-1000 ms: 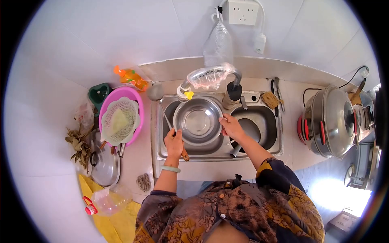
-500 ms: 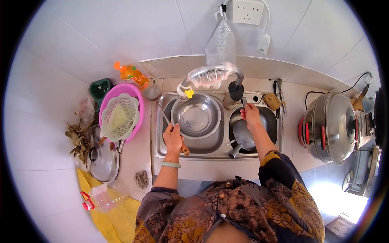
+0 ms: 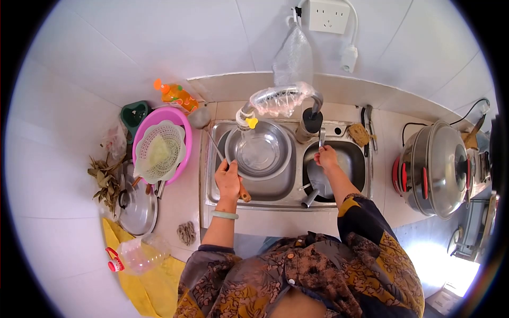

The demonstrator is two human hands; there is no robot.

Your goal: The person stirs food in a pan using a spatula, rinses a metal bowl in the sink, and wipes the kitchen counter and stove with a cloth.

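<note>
My left hand (image 3: 228, 183) is closed round the wooden handle of a metal ladle (image 3: 199, 117). Its round bowl points up and away, over the counter left of the sink. My right hand (image 3: 325, 157) has its fingers closed on the end of the faucet lever (image 3: 322, 138), above the right sink bowl. The faucet (image 3: 281, 98), wrapped in clear plastic, has its spout with a yellow tab over a metal basin (image 3: 233, 159) in the left sink bowl. A faint stream seems to run from it into the basin. A metal utensil (image 3: 309, 198) lies in the right bowl below my right hand.
To the left are a pink basin (image 3: 188, 138) with a strainer (image 3: 151, 140), a pot lid (image 3: 139, 212), an orange bottle (image 3: 177, 96) and a clear plastic jug (image 3: 142, 255). A sponge (image 3: 358, 135) and knives (image 3: 370, 127) lie right of the faucet; a large steamer (image 3: 437, 169) stands further right.
My right hand has drawn slightly down towards me, and more of the lever shows. A faint stream now seems visible below the spout. My left hand keeps the ladle; the view has shifted slightly.
</note>
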